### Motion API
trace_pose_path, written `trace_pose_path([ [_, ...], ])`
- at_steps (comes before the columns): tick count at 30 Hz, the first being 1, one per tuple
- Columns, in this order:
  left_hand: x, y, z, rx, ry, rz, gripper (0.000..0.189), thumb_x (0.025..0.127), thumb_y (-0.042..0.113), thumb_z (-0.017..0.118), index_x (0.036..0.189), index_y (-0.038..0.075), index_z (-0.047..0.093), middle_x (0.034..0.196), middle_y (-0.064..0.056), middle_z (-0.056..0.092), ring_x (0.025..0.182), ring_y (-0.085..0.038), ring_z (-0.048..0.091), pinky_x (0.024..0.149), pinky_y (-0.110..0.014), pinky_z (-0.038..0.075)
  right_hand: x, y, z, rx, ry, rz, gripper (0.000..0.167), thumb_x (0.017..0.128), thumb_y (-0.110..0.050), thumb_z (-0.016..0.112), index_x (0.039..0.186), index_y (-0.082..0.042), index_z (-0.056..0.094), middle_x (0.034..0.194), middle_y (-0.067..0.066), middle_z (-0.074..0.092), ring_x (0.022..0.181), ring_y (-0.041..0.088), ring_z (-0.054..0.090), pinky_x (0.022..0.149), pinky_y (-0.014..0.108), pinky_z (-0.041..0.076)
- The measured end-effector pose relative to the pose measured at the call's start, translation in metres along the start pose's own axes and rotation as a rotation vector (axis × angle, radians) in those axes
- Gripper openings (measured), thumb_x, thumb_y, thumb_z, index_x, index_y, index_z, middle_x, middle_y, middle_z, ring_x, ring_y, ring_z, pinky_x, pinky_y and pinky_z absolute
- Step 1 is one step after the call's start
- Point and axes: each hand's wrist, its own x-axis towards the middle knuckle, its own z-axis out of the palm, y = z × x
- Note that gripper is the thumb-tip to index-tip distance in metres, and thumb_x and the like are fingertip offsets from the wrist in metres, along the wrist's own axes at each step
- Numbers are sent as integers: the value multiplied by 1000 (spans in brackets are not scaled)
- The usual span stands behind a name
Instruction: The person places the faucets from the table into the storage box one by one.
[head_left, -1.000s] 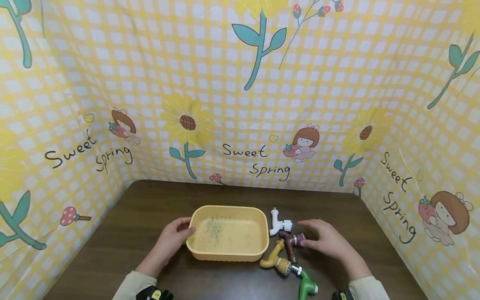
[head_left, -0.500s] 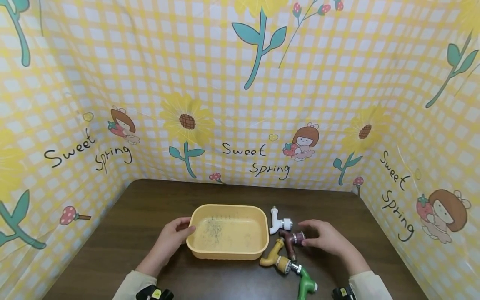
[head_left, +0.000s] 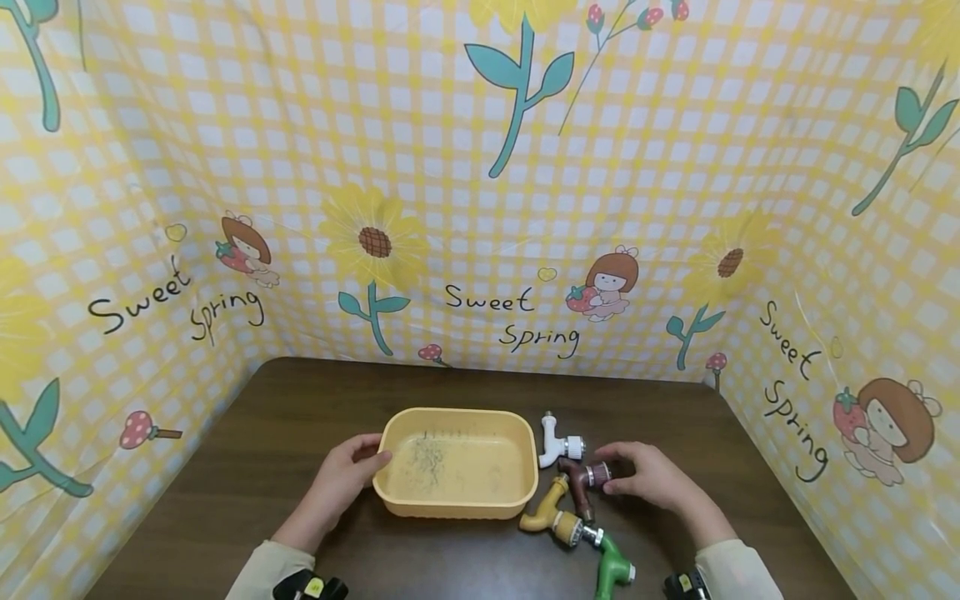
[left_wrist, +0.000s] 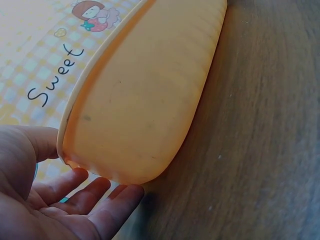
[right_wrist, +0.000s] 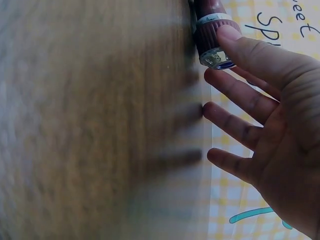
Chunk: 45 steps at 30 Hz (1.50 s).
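A yellow plastic basin (head_left: pixel 472 508) stands on the table with dark specks on its inner floor. My left hand (head_left: pixel 347 475) holds its left end, the thumb over the rim and the fingers against the outer wall. In the left wrist view the fingertips (left_wrist: pixel 131 192) touch the basin's underside edge. Right of the basin lies a maroon tap (head_left: pixel 579 483). My right hand (head_left: pixel 648 479) has thumb and index finger on either side of its ribbed knob (right_wrist: pixel 212 37), pinching it lightly. The other fingers of that hand spread out straight.
A white tap (head_left: pixel 553 446) lies behind the maroon one. A yellow tap (head_left: pixel 551 517) and a green tap (head_left: pixel 613 567) lie nearer the front, close together. The dark wooden table (head_left: pixel 322 400) is enclosed by a checked cloth (head_left: pixel 480 225) on three sides.
My right thumb and index finger have drawn slightly closer around the maroon tap's knob. The left hand, the basin and the taps stay in place.
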Motion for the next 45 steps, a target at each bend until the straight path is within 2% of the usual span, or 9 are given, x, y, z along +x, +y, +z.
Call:
trace_pose_path([
  [11,-1,0,1,-5,0,9,44,100,17,67,138,-4,57,132,-24,61,110,-29,66,84,-39,61,1,0,2,11,1,42,42,81,-34,87,118,-24,73,116,-4,71,116,30,62,100,59,48],
  [17,-1,-1,1,-15,-1,5,44,100,16,67,138,-5,56,132,-25,61,109,-29,66,83,-38,61,-1,-3,2,53,18,73,38,78,-32,89,112,-23,73,111,-4,71,114,27,62,100,57,47],
  [23,0,-2,1,-25,3,-7,43,100,16,68,138,-2,57,131,-23,62,108,-28,67,82,-35,61,-3,-3,3,79,48,99,37,77,-36,89,109,-27,74,112,-6,71,118,29,61,104,61,44],
  [31,0,-2,1,-35,-4,-1,43,101,16,66,139,-1,57,131,-23,62,109,-29,67,82,-36,61,-4,-4,5,93,107,88,32,77,-35,89,105,-30,74,111,-6,71,119,28,61,105,60,44],
  [45,0,-4,0,-38,4,-6,43,101,16,66,139,-1,57,131,-22,62,108,-28,67,83,-38,61,-11,-12,2,153,182,80,34,77,-36,90,106,-29,74,105,-8,71,115,27,63,104,62,44],
])
